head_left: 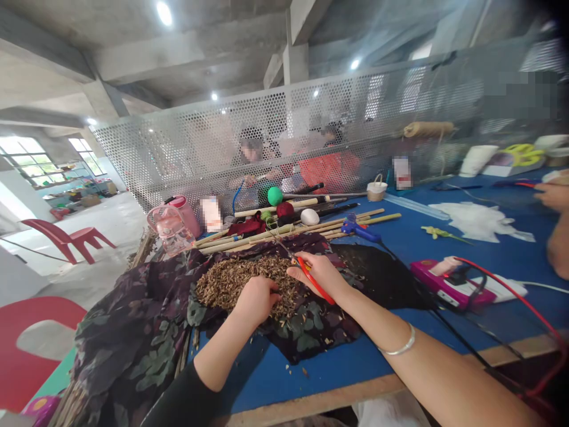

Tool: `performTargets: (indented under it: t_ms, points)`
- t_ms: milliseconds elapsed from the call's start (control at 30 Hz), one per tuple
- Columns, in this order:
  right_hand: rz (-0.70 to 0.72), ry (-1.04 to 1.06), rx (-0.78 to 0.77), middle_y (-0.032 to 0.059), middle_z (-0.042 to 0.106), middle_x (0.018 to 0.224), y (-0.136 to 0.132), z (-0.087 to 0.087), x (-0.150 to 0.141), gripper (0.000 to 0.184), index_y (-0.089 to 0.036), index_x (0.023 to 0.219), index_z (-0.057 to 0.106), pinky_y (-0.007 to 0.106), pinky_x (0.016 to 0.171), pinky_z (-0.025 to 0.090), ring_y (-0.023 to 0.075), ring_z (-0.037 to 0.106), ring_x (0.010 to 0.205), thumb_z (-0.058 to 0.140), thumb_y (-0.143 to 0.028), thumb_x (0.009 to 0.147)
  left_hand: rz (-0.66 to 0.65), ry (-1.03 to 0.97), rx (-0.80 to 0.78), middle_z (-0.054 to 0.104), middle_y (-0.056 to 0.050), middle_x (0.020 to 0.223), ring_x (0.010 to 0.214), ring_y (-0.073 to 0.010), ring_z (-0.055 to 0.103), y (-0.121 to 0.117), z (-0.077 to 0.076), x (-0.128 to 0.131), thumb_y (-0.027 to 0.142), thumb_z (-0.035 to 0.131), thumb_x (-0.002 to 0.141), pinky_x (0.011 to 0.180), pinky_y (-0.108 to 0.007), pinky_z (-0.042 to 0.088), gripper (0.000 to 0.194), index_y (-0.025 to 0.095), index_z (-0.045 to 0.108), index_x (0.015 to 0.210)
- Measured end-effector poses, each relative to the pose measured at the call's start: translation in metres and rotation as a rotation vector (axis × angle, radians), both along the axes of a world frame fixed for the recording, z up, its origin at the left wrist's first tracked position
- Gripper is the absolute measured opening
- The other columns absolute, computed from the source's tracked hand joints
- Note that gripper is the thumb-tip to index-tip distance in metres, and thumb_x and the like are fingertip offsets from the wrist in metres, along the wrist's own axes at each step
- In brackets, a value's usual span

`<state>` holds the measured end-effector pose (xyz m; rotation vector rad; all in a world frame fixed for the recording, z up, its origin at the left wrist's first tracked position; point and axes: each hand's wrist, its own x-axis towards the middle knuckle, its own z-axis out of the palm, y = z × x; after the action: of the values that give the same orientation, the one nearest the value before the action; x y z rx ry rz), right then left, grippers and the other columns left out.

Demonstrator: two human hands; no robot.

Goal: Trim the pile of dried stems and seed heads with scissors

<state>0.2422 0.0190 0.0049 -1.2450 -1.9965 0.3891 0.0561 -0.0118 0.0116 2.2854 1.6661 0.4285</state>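
My right hand (pixel 320 274) is closed around red-handled pliers (pixel 315 281), whose dark jaws point up and left. A thin dark strand runs up and left from near the jaws; whether they grip it I cannot tell. Beside it, my left hand (pixel 256 301) rests at the near side of a heap of small brown dried pieces (pixel 231 279). Its fingers are curled together, and what they hold, if anything, is hidden. Under the heap lies a dark camouflage cloth (pixel 306 335), spread over the blue table (pixel 249 376).
Behind the heap lie long bamboo sticks (pixel 249 240), a green ball (pixel 275 196), a white ball (pixel 310 217) and a blue glue gun (pixel 362 230). A magenta power strip (pixel 448 284) with cables sits right. A perforated metal screen (pixel 186 154) stands behind. Another person's hand (pixel 555 193) shows at far right.
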Motion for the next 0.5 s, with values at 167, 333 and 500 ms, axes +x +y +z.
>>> performTargets:
  t_ms: [167, 333, 500]
  points:
    - [0.003, -0.029, -0.004, 0.0073, 0.07, 0.083, -0.001, 0.001, -0.001, 0.041, -0.018, 0.102, 0.06, 0.028, 0.068, 0.046, 0.0229, 0.066, 0.077, 0.055, -0.05, 0.077, -0.053, -0.044, 0.023, 0.067, -0.008, 0.081, 0.078, -0.0193, 0.06, -0.004, -0.001, 0.0, 0.021, 0.055, 0.074, 0.073, -0.028, 0.044, 0.017, 0.019, 0.071, 0.077]
    - [-0.013, -0.062, -0.005, 0.0064, 0.069, 0.078, -0.002, 0.0, -0.003, 0.041, -0.018, 0.101, 0.061, 0.027, 0.066, 0.045, 0.0224, 0.065, 0.074, 0.054, -0.051, 0.077, 0.049, -0.456, -0.003, 0.064, -0.003, 0.068, 0.066, -0.0149, 0.057, 0.002, -0.012, -0.006, 0.019, 0.055, 0.074, 0.068, -0.027, 0.046, 0.013, 0.017, 0.068, 0.071]
    - [-0.028, -0.12, -0.017, 0.0057, 0.068, 0.073, -0.005, 0.0, -0.008, 0.043, -0.019, 0.102, 0.061, 0.026, 0.063, 0.045, 0.0222, 0.065, 0.07, 0.055, -0.053, 0.076, 0.375, -1.293, -0.337, 0.057, 0.0, 0.061, 0.054, -0.0064, 0.054, 0.011, -0.01, -0.009, 0.015, 0.061, 0.074, 0.055, -0.018, 0.047, 0.004, 0.012, 0.062, 0.074]
